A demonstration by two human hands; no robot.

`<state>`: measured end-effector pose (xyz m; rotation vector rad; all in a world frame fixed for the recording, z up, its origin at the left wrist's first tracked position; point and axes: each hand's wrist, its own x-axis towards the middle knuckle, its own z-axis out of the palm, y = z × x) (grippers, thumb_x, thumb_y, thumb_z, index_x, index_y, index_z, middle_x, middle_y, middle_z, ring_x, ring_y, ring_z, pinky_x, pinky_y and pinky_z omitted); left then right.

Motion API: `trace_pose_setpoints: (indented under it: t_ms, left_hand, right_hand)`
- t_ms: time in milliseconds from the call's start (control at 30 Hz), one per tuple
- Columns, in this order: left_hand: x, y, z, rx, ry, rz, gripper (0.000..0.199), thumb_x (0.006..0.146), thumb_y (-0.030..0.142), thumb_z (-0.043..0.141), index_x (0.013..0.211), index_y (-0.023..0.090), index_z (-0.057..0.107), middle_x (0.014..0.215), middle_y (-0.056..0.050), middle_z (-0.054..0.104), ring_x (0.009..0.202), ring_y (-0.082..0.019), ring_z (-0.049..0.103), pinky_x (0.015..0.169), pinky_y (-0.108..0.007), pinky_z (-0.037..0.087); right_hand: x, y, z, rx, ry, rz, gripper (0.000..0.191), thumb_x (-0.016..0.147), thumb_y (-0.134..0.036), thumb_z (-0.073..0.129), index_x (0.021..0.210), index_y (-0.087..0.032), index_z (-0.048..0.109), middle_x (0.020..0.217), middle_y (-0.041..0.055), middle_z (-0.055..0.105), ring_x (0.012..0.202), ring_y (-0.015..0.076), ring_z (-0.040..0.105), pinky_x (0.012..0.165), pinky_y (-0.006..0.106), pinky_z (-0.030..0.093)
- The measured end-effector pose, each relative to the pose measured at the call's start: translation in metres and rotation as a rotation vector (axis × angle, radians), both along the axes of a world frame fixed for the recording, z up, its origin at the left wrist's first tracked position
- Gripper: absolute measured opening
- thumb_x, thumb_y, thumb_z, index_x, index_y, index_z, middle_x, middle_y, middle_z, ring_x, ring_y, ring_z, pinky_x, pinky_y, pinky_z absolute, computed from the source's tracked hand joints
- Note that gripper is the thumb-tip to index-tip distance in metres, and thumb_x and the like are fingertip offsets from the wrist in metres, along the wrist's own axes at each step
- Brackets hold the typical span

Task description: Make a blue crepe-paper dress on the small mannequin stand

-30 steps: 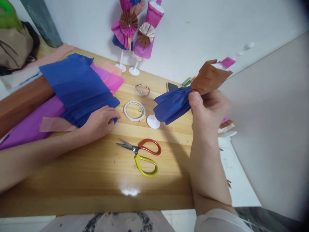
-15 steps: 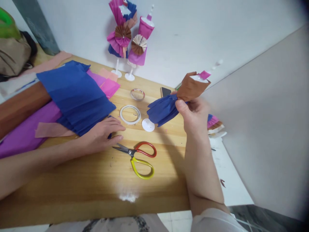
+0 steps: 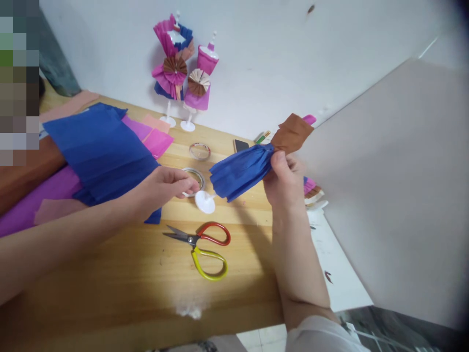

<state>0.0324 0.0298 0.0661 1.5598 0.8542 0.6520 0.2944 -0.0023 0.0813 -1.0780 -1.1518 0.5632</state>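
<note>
My right hand point(image 3: 284, 178) is closed round the waist of a small dress form point(image 3: 205, 202), which tilts with its round white base toward the lower left. Pleated blue paper point(image 3: 240, 173) forms its skirt, and brown paper point(image 3: 292, 133) wraps its upper part. My left hand point(image 3: 176, 183) has thumb and fingers pressed together beside the base, over the near left edge of a white tape roll point(image 3: 200, 177); anything between the fingertips is too small to make out. Open-bladed scissors point(image 3: 191, 239) with red and yellow handles lie below.
Blue paper sheets point(image 3: 106, 151) lie over brown and purple ones at left. Two dressed forms point(image 3: 175, 73) point(image 3: 200, 80) stand by the wall. Another tape ring point(image 3: 200, 151) and a phone point(image 3: 241, 145) rest on the wooden table point(image 3: 128, 283).
My left hand has lifted off the paper, moved right and closed its fingers. The dress form has turned in my right hand, showing more of the blue skirt. The camera view has shifted slightly.
</note>
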Motion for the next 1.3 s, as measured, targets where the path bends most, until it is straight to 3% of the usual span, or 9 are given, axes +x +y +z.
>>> trace_pose_setpoints:
  t_ms: [167,333,433,600,700,900,1100,1300]
  left_hand:
    - [0.004,0.002,-0.012,-0.216,-0.069,0.114,0.03,0.087,0.039,0.06,0.072,0.016,0.074,0.077,-0.008,0.075,0.074,-0.017,0.068,0.065,-0.028,0.055]
    - [0.0,0.008,-0.015,-0.244,-0.087,0.219,0.029,0.085,0.04,0.063,0.074,0.014,0.072,0.084,-0.009,0.073,0.075,-0.016,0.064,0.065,-0.028,0.053]
    - [0.001,0.007,-0.011,-0.185,-0.091,0.226,0.026,0.086,0.039,0.062,0.084,0.015,0.072,0.09,-0.007,0.074,0.079,-0.016,0.065,0.07,-0.028,0.053]
    - [0.005,-0.002,-0.004,0.05,-0.117,0.113,0.028,0.086,0.039,0.06,0.099,0.016,0.07,0.095,-0.005,0.076,0.085,-0.019,0.068,0.08,-0.032,0.055]
    - [0.009,-0.004,-0.004,0.152,-0.101,0.041,0.031,0.081,0.035,0.064,0.103,0.015,0.071,0.097,-0.006,0.077,0.083,-0.019,0.07,0.077,-0.031,0.056]
    - [0.01,-0.003,-0.011,0.366,0.017,0.147,0.012,0.078,0.021,0.063,0.081,0.016,0.074,0.075,-0.001,0.075,0.067,-0.015,0.067,0.065,-0.026,0.052]
    - [0.005,-0.005,-0.019,0.918,0.14,0.186,0.016,0.087,0.017,0.06,0.078,0.017,0.073,0.074,-0.002,0.073,0.074,-0.016,0.065,0.071,-0.028,0.05]
    - [0.006,-0.013,-0.019,1.301,0.201,0.152,0.02,0.093,0.014,0.054,0.083,0.016,0.072,0.079,-0.004,0.075,0.074,-0.017,0.064,0.071,-0.03,0.053]
  right_hand:
    - [-0.006,0.003,-0.002,-0.081,0.08,0.103,0.05,0.065,-0.071,0.074,0.081,-0.024,0.07,0.078,0.0032,0.075,0.081,0.028,0.074,0.079,0.047,0.061]
    - [-0.014,0.006,-0.01,-0.188,0.056,0.183,0.053,0.062,-0.077,0.069,0.08,-0.027,0.071,0.078,0.0036,0.075,0.083,0.0295,0.074,0.079,0.049,0.061]
    - [-0.023,0.005,-0.014,-0.237,0.155,0.238,0.053,0.062,-0.074,0.072,0.081,-0.024,0.071,0.08,0.0055,0.076,0.084,0.0295,0.075,0.079,0.047,0.062]
    - [-0.04,0.001,-0.017,-0.268,0.324,0.354,0.05,0.06,-0.063,0.082,0.088,-0.021,0.073,0.084,0.006,0.077,0.077,0.027,0.074,0.081,0.045,0.062]
    - [-0.044,-0.001,-0.018,-0.277,0.365,0.37,0.049,0.062,-0.061,0.082,0.09,-0.021,0.074,0.088,0.0054,0.078,0.084,0.0269,0.074,0.086,0.044,0.061]
    - [-0.045,-0.003,-0.018,-0.278,0.4,0.398,0.05,0.061,-0.061,0.084,0.09,-0.021,0.075,0.088,0.0058,0.077,0.093,0.029,0.073,0.091,0.045,0.059]
    - [-0.048,-0.002,-0.021,-0.238,0.449,0.447,0.045,0.062,-0.059,0.084,0.083,-0.021,0.073,0.089,0.0042,0.076,0.088,0.0244,0.073,0.09,0.042,0.06]
    - [-0.053,-0.002,-0.029,-0.189,0.559,0.523,0.041,0.069,-0.057,0.081,0.088,-0.022,0.069,0.088,0.0017,0.073,0.09,0.021,0.071,0.09,0.04,0.06]
